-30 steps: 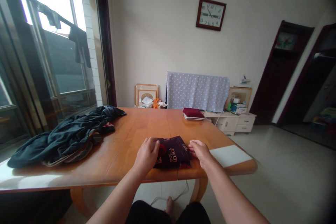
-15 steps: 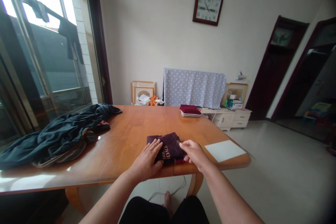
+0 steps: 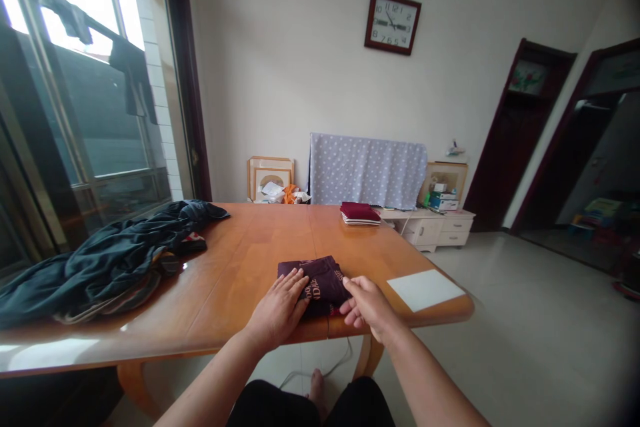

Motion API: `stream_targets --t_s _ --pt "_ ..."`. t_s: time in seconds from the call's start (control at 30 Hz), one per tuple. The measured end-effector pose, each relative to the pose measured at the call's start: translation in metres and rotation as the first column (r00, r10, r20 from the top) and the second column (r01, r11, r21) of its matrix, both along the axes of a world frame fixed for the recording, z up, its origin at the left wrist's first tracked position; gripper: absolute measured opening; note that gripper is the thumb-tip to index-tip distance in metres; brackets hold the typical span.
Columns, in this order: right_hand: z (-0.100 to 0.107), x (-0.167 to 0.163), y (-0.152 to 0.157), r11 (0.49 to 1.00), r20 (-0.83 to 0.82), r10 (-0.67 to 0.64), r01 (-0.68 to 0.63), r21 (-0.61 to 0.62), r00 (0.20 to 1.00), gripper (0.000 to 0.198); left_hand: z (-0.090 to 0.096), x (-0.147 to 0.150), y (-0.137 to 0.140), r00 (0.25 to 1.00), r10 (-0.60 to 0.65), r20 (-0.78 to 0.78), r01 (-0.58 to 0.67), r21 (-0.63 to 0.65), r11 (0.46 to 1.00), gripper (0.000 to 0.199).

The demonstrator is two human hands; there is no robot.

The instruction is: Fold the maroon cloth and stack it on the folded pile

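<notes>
A dark purple folded garment (image 3: 323, 285) with pale lettering lies near the table's front edge, between my two hands. My left hand (image 3: 281, 303) rests flat on its left part, fingers stretched out and pressing the cloth. At the right edge of the garment, the thumb and forefinger of my right hand (image 3: 367, 305) pinch the fabric, while the other fingers curl beneath. My left hand covers some of the lettering. Whether the garment is a shirt or something else, I cannot tell.
A heap of dark clothes (image 3: 120, 253) spreads over the left of the wooden table (image 3: 250, 233). Toward the far edge sits a stack of folded maroon and striped cloth (image 3: 360, 213). A white sheet (image 3: 425, 289) lies near the right corner. Beyond stands a low white cabinet (image 3: 435, 230).
My right hand's lower fingers have loosened a little, and the garment's right side has shifted and creased slightly under the pinch. My left hand stays flat on the cloth. The camera view tilts slightly.
</notes>
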State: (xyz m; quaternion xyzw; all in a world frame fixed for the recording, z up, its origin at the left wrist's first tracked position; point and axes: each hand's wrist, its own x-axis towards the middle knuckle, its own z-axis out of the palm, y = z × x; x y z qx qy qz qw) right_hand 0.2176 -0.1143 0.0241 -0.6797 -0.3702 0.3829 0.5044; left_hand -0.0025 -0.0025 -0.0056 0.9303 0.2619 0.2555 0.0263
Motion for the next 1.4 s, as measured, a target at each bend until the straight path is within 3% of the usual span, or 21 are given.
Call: stream_targets --t_s 0.13,0.37,0.7,0.87,1.0,1.2,1.3,1.4 --pt "-0.008 -0.007 0.007 0.988 -0.18 -0.037 0.064 0.144 0.983 0.035 0.001 -0.001 -0.001 1.0 -0.021 0.0 0.021 0.017 1.0 0.05" --pt "-0.004 -0.017 0.004 0.931 -0.071 -0.096 0.115 0.345 0.993 0.043 0.002 -0.008 -0.004 1.0 -0.027 0.013 0.026 0.081 0.996 0.061" --pt "-0.052 -0.011 -0.003 0.967 0.01 -0.097 0.092 0.237 0.995 0.048 0.0 -0.014 -0.011 0.997 -0.063 -0.033 0.066 0.114 0.991 0.069" --pt "-0.055 -0.008 -0.001 0.969 0.087 -0.082 0.059 0.24 0.993 0.04 0.006 -0.019 -0.02 0.995 -0.087 -0.047 0.092 0.11 0.99 0.065" --pt "-0.056 -0.005 0.001 0.97 0.122 -0.073 0.042 0.239 0.99 0.039 0.012 -0.02 -0.017 0.998 -0.068 0.001 0.068 0.002 0.998 0.057" --pt "-0.05 -0.006 -0.003 0.974 0.107 -0.063 0.038 0.223 0.992 0.042 0.041 -0.009 0.012 0.939 0.217 0.268 -0.168 -0.196 0.966 0.055" --pt "-0.048 -0.007 -0.005 0.972 0.107 -0.055 0.029 0.232 0.993 0.042 0.047 0.007 0.014 0.947 0.225 0.229 -0.191 -0.16 0.968 0.056" --pt "-0.05 -0.006 -0.006 0.97 0.099 -0.049 0.023 0.242 0.994 0.043 0.04 0.02 0.008 0.979 0.158 0.133 -0.14 -0.134 0.981 0.054"
